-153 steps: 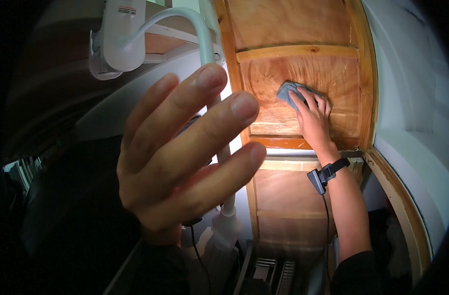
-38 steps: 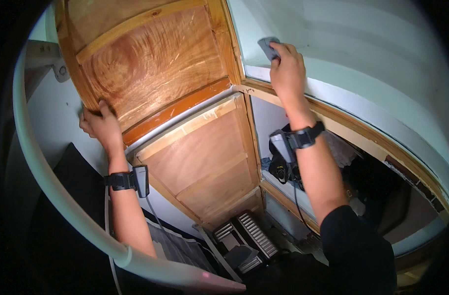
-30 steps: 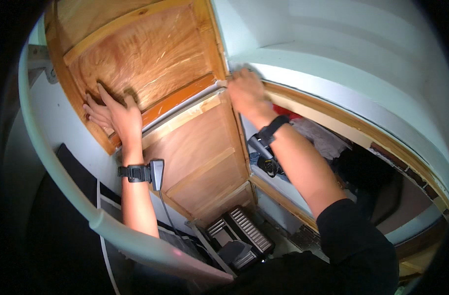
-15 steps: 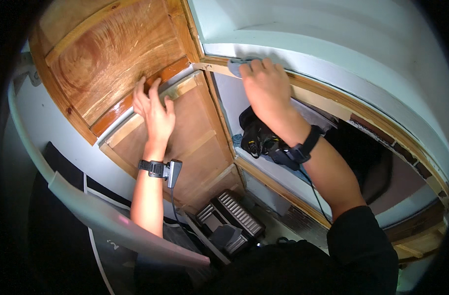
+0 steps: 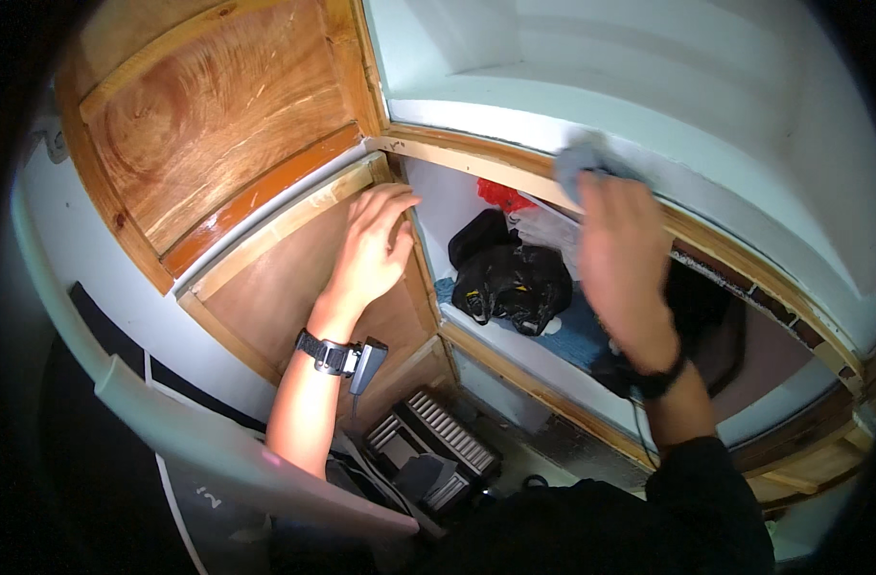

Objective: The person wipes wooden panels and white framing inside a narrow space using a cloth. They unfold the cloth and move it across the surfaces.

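My right hand [image 5: 625,254], smeared by motion, holds a grey-blue cloth [image 5: 580,168] pressed on the wooden rail [image 5: 515,156] along the front of a cabinet shelf. With its fingers loosely bent and the thumb apart, my left hand [image 5: 371,240] is empty in front of the lower wooden door [image 5: 280,264], close to its hinge-side edge. The upper wooden door [image 5: 222,115] hangs swung out to the left above it. Whether my left fingertips touch the wood I cannot tell.
Inside the compartment below the rail lie a black plastic bag [image 5: 519,283], a red bag [image 5: 503,195] and blue fabric [image 5: 577,331]. A black-and-silver slatted object [image 5: 448,431] stands on the floor. A pale curved rail [image 5: 218,460] crosses the lower left.
My right hand has slid the cloth rightward along the rail. My left hand has left the upper door's lower edge and moved right and down. The red bag has come into view.
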{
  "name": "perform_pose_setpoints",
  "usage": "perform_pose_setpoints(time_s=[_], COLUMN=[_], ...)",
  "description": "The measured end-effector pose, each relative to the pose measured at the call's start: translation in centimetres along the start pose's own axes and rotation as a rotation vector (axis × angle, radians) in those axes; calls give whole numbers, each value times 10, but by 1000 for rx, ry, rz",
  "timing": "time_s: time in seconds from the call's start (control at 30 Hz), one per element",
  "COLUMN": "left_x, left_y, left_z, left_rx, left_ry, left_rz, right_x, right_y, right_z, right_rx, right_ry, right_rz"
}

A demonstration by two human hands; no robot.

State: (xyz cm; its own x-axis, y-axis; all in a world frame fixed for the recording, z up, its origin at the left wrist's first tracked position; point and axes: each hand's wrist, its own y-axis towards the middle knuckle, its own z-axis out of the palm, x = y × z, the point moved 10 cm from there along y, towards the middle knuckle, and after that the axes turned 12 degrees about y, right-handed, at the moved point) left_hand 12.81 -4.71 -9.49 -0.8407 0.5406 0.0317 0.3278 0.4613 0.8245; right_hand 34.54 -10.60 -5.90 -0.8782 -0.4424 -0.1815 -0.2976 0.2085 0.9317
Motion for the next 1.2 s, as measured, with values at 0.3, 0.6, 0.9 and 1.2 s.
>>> perform_pose_setpoints(time_s=[0.3,0.6,0.9,1.2], left_x=[59,93,83,38], left_y=[-17,-67,-131,-218], left_z=[47,15,25,-70], left_rx=[101,-49,-193,-116], left_ry=[-396,-848,-1483,-641], left_rz=[-453,-845,-1102,-1066], right_x=[92,108,182,216], right_y=[68,73,-11,-55], right_z=[171,170,180,208], right_rx=[57,58,181,195], right_ry=[52,556,1239,1788], right_rz=[-62,-42,264,495])
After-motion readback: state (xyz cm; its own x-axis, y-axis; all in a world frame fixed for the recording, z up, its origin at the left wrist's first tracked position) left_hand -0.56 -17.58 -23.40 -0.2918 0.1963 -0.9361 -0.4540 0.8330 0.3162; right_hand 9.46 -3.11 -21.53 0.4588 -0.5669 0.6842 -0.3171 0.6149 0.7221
